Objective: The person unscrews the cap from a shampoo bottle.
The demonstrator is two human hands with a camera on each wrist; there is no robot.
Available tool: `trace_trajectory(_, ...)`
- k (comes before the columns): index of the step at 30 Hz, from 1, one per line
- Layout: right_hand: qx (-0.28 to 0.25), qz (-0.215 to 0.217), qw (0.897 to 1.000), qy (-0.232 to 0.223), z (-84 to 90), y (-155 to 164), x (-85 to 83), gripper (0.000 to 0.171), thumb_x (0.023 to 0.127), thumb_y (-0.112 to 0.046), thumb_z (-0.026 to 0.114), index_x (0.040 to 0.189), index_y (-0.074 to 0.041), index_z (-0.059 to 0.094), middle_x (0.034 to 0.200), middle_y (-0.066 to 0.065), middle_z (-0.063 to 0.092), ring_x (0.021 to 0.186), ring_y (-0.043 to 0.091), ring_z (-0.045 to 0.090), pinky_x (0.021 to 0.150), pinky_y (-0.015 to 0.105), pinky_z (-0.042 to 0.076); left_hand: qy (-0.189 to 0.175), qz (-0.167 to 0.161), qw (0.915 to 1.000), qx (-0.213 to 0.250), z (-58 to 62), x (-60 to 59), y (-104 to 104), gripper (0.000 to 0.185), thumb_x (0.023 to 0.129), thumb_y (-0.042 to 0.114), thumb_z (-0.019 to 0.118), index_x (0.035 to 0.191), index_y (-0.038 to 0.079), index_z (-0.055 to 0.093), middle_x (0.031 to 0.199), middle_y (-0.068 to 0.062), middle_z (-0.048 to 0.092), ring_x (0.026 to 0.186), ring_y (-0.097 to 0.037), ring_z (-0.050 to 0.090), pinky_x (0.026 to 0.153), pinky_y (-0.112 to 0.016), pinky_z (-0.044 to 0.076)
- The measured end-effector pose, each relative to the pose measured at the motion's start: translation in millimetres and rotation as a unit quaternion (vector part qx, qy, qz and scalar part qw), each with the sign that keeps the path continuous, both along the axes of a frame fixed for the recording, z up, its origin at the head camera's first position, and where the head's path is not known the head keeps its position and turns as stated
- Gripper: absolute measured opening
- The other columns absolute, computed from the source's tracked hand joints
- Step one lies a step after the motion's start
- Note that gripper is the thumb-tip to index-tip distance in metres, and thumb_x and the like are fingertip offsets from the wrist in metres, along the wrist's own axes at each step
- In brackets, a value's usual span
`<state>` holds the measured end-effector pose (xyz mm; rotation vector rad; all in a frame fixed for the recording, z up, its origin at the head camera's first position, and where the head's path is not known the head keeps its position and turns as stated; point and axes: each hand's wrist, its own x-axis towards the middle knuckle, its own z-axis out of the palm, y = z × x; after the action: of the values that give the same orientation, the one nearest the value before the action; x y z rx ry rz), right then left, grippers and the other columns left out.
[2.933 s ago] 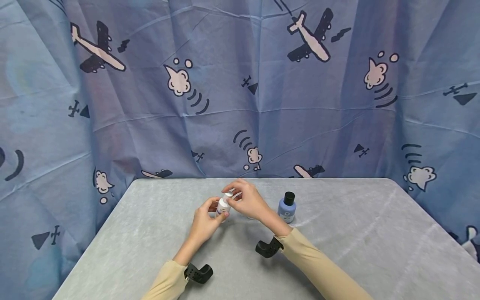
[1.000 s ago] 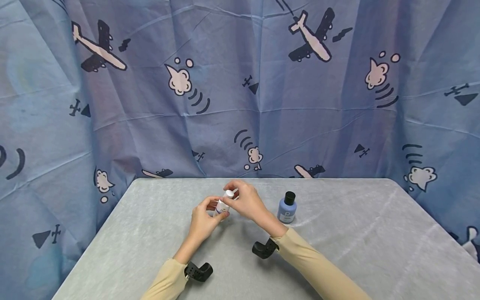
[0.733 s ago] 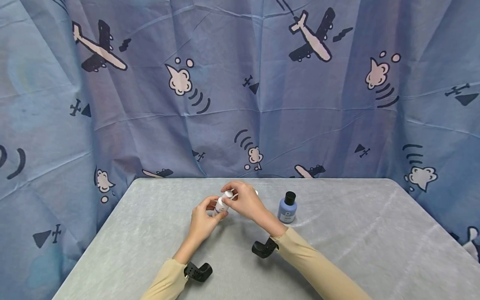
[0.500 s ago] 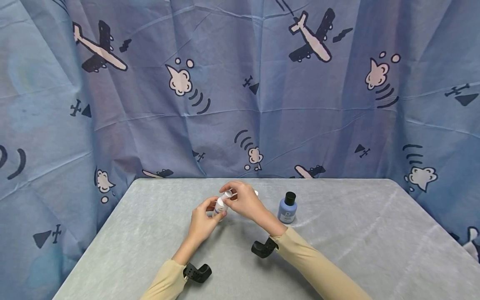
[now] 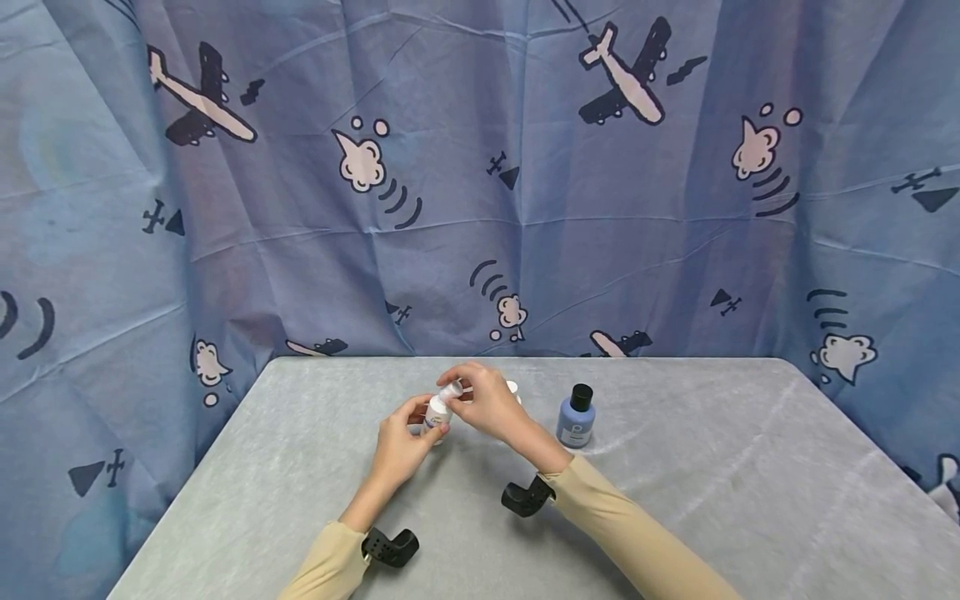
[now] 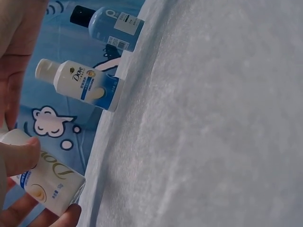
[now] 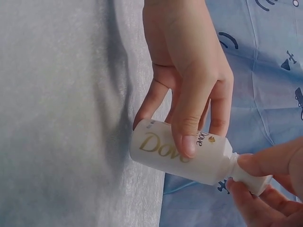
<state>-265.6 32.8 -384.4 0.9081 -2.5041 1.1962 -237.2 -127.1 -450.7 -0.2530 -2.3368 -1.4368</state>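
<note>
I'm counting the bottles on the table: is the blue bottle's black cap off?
No. The blue bottle stands upright on the table with its black cap seated on top, apart from both hands.
</note>
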Motion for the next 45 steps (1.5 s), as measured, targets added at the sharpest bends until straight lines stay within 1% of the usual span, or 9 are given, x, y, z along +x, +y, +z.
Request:
trace_trajectory(3, 0.012, -0.005, 1.0, 0.012, -0.3, -2.0, 0.1, 0.022, 0.079, 0.001, 0.073, 0.1, -0.003, 0.07, 0.103, 0.012, 0.068, 0.089, 0.024, 0.068, 0.074, 0.024, 0.057, 0.0, 0.005, 1.0, -0.002, -0.3, 0.3, -2.3, 0.043, 0.076, 0.013, 0.08, 0.115, 0.005, 0.065, 0.101, -0.015, 0.072, 0.088, -0.025, 0.069, 0.074, -0.042, 0.056)
trace_trajectory(9, 0.046, -0.021, 0.998, 0.044, -1.9, -5.6, -0.4, 0.022, 0.077, -0.003, 0.076, 0.099, -0.006, 0.072, 0.099, 0.008, 0.069, 0.079, 0.018, 0.064, 0.07, 0.022, 0.052, -0.007, 0.013, 0.9999, -0.003, -0.6, 1.1, -6.0, 0.042, 0.075, 0.013, 0.081, 0.114, 0.006, 0.066, 0.098, -0.014, 0.072, 0.087, -0.024, 0.068, 0.075, -0.041, 0.055)
trace_trajectory(14, 0.051, -0.027, 0.997, 0.052, -4.4, -9.4, -0.4, 0.027, 0.076, 0.001, 0.076, 0.102, -0.005, 0.072, 0.099, 0.009, 0.068, 0.081, 0.019, 0.066, 0.071, 0.022, 0.054, -0.009, 0.024, 0.9996, -0.012, -1.3, 2.0, -9.0, 0.044, 0.075, 0.015, 0.082, 0.115, 0.006, 0.065, 0.098, -0.015, 0.072, 0.089, -0.026, 0.068, 0.077, -0.043, 0.053)
trace_trajectory(18, 0.057, -0.032, 0.996, 0.065, -7.1, -12.2, -0.2, 0.027, 0.077, -0.001, 0.076, 0.104, -0.005, 0.072, 0.099, 0.008, 0.066, 0.082, 0.02, 0.065, 0.072, 0.022, 0.055, -0.005, 0.036, 0.9991, -0.02, -2.2, 1.4, -11.8, 0.044, 0.075, 0.014, 0.082, 0.115, 0.005, 0.065, 0.099, -0.016, 0.072, 0.089, -0.026, 0.068, 0.075, -0.041, 0.055)
trace_trajectory(23, 0.046, -0.039, 0.995, 0.084, -10.8, -15.0, -2.0, 0.028, 0.079, -0.002, 0.075, 0.106, -0.008, 0.072, 0.099, 0.006, 0.064, 0.084, 0.018, 0.065, 0.074, 0.024, 0.054, -0.004, 0.051, 0.9983, -0.028, -1.9, 0.6, -13.2, 0.043, 0.076, 0.014, 0.08, 0.115, 0.005, 0.065, 0.099, -0.016, 0.072, 0.09, -0.026, 0.068, 0.071, -0.038, 0.056)
trace_trajectory(30, 0.03, -0.058, 0.99, 0.126, -15.4, -17.2, -4.4, 0.027, 0.078, -0.006, 0.077, 0.105, -0.009, 0.072, 0.097, 0.005, 0.064, 0.089, 0.02, 0.058, 0.075, 0.032, 0.05, 0.001, 0.079, 0.9967, -0.02, -3.7, -1.1, -15.3, 0.043, 0.075, 0.011, 0.08, 0.115, 0.002, 0.064, 0.1, -0.015, 0.071, 0.09, -0.029, 0.069, 0.074, -0.041, 0.057)
trace_trajectory(35, 0.026, -0.067, 0.987, 0.141, -18.6, -17.4, -6.5, 0.024, 0.077, -0.007, 0.078, 0.1, -0.01, 0.072, 0.095, 0.003, 0.065, 0.083, 0.017, 0.057, 0.073, 0.028, 0.049, -0.003, 0.083, 0.9965, -0.004, -4.2, -2.8, -16.5, 0.043, 0.076, 0.007, 0.079, 0.115, -0.001, 0.062, 0.1, -0.018, 0.07, 0.089, -0.03, 0.068, 0.073, -0.038, 0.058)
trace_trajectory(39, 0.028, -0.072, 0.987, 0.141, -21.8, -17.1, -8.3, 0.024, 0.076, -0.008, 0.079, 0.098, -0.01, 0.07, 0.094, 0.003, 0.066, 0.078, 0.016, 0.06, 0.07, 0.025, 0.049, -0.01, 0.078, 0.9969, 0.01, -3.9, -4.3, -17.2, 0.042, 0.077, 0.005, 0.077, 0.115, -0.003, 0.061, 0.101, -0.02, 0.069, 0.091, -0.031, 0.068, 0.075, -0.035, 0.058)
trace_trajectory(45, 0.035, -0.078, 0.99, 0.109, -25.5, -17.3, -10.0, 0.027, 0.076, -0.008, 0.078, 0.101, -0.01, 0.067, 0.091, 0.005, 0.064, 0.075, 0.016, 0.062, 0.067, 0.025, 0.05, -0.016, 0.086, 0.9961, 0.008, -4.6, -5.9, -19.3, 0.043, 0.078, 0.006, 0.077, 0.117, -0.003, 0.06, 0.102, -0.02, 0.068, 0.092, -0.031, 0.068, 0.076, -0.036, 0.058)
